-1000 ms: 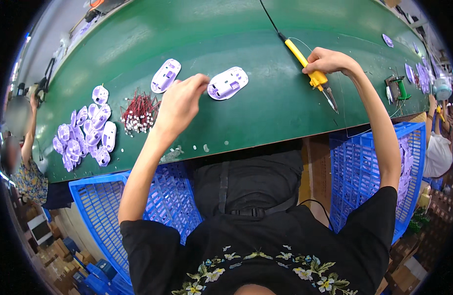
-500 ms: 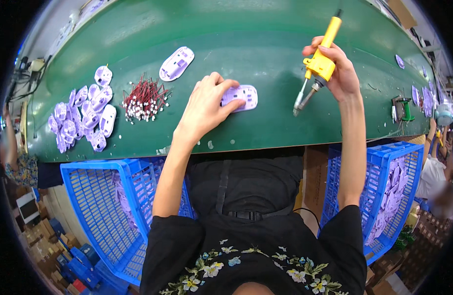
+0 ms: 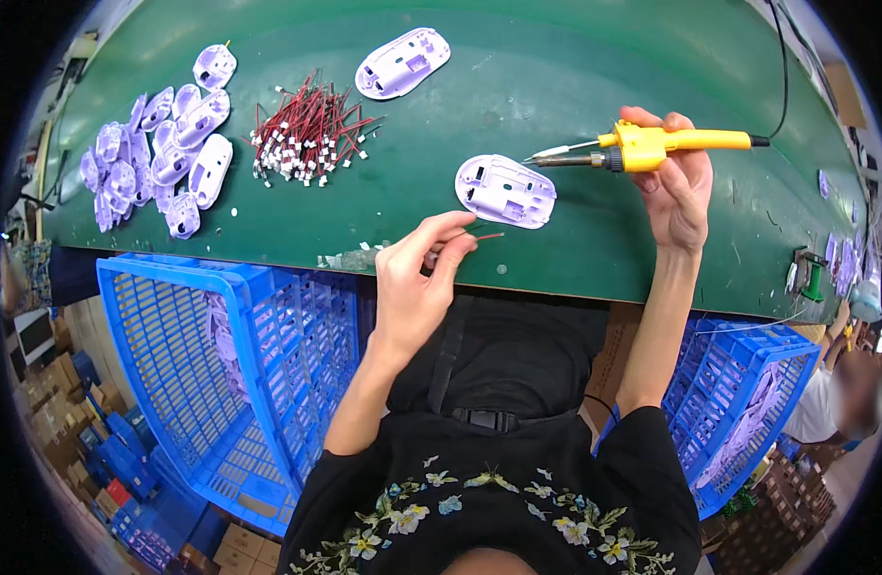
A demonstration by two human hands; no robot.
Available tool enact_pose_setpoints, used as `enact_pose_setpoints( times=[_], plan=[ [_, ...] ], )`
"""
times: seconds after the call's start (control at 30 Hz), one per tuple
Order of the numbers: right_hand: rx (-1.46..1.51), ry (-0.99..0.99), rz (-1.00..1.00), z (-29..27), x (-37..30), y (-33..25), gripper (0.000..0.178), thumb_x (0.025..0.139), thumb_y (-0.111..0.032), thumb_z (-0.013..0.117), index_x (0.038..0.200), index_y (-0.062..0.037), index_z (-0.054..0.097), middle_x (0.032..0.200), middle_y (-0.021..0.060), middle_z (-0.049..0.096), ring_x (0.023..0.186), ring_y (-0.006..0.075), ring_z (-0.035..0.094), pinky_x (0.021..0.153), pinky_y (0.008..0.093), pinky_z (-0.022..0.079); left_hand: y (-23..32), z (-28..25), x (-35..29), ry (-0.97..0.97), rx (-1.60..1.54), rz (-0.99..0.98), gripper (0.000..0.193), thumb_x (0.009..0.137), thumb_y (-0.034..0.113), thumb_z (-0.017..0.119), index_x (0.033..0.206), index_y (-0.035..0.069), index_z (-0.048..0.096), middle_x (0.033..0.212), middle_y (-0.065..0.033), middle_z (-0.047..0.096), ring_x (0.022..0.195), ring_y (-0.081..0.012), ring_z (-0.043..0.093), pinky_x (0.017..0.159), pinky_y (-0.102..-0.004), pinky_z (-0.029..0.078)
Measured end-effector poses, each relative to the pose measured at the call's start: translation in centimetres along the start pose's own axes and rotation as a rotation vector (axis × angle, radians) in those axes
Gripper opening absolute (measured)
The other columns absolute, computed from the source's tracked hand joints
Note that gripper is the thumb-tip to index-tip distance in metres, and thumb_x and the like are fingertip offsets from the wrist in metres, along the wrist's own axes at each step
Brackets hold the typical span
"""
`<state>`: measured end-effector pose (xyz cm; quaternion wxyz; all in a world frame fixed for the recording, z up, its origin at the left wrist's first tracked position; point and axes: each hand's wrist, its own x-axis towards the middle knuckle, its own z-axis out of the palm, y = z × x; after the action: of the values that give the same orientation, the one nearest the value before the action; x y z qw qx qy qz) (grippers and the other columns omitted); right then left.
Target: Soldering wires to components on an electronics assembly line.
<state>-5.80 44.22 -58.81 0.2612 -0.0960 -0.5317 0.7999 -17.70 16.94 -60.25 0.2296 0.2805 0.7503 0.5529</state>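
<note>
One lilac shell (image 3: 489, 197) lies hollow side up near the near edge of the green bench (image 3: 575, 86), long axis roughly along that edge, right end slightly nearer it. Left hand (image 3: 417, 266) pinches a red wire (image 3: 491, 236), its end pointing right. Right hand (image 3: 678, 190) grasps a yellow soldering iron (image 3: 644, 148), tip pointing left by the shell's far side; contact can't tell. Any lettering too small to read.

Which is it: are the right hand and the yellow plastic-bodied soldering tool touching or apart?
Touching. The head view shows the right hand wrapped around the yellow plastic-bodied soldering tool, holding it sideways.
</note>
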Motion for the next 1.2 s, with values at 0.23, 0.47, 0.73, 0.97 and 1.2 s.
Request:
enact_pose_setpoints(
  times=[0.23, 0.47, 0.73, 0.97, 1.2],
  plan=[
    [0.03, 0.154, -0.008, -0.9, 0.1, 0.5, 0.019, 0.102, -0.021, 0.05, 0.116, -0.0066, 0.052, 0.11, 0.0244, 0.068, 0.054, 0.0057, 0.044, 0.051, 0.0178, 0.041, 0.5, 1.4, 1.3, -0.053, -0.152, -0.062, 0.015, 0.091, 0.0, 0.069, 0.105, -0.006, 0.068, 0.086, -0.0108, 0.074, 0.068, -0.0089, 0.065, 0.063, -0.0211, 0.052],
    [-0.008, 0.122, 0.048, -0.8, -0.1, 0.6, 0.031, 0.092, -0.017, 0.065, 0.117, -0.0052, 0.053, 0.113, 0.0249, 0.066, 0.075, 0.0102, 0.061, 0.053, 0.0171, 0.043, 0.7, 2.7, 1.4, 0.021, -0.114, -0.064, 0.015, 0.087, 0.002, 0.073, 0.101, -0.001, 0.071, 0.082, -0.0049, 0.076, 0.066, -0.0059, 0.068, 0.051, -0.0175, 0.038],
    [-0.128, 0.146, 0.013, 0.2, 0.0, 0.4, 0.032, 0.091, -0.017, 0.068, 0.116, -0.0042, 0.054, 0.105, 0.0215, 0.069, 0.077, 0.0116, 0.065, 0.051, 0.0156, 0.046, -0.2, 3.3, 1.1, 0.105, -0.051, 0.083, 0.013, 0.085, 0.0, 0.073, 0.098, 0.001, 0.072, 0.078, -0.0025, 0.074, 0.063, -0.0047, 0.067, 0.048, -0.0177, 0.035],
    [-0.014, 0.103, 0.033, -0.4, 0.0, 0.9, 0.016, 0.099, -0.015, 0.055, 0.112, -0.005, 0.055, 0.102, 0.0224, 0.069, 0.061, 0.0061, 0.054, 0.046, 0.0144, 0.04, -0.2, 3.0, 1.1, 0.082, -0.015, 0.103, 0.014, 0.087, 0.0, 0.071, 0.101, 0.0, 0.07, 0.081, -0.0045, 0.076, 0.067, -0.0034, 0.067, 0.051, -0.0159, 0.036],
    [-0.027, 0.047, -0.002, -0.1, 0.0, 0.8, 0.029, 0.091, -0.014, 0.067, 0.115, -0.0051, 0.054, 0.105, 0.0215, 0.067, 0.068, 0.0096, 0.06, 0.051, 0.0151, 0.045, -0.4, 3.2, 1.3, 0.139, -0.043, 0.134, 0.012, 0.084, -0.001, 0.074, 0.096, 0.001, 0.072, 0.073, -0.0038, 0.072, 0.058, -0.0052, 0.064, 0.045, -0.0198, 0.035]
  ],
)
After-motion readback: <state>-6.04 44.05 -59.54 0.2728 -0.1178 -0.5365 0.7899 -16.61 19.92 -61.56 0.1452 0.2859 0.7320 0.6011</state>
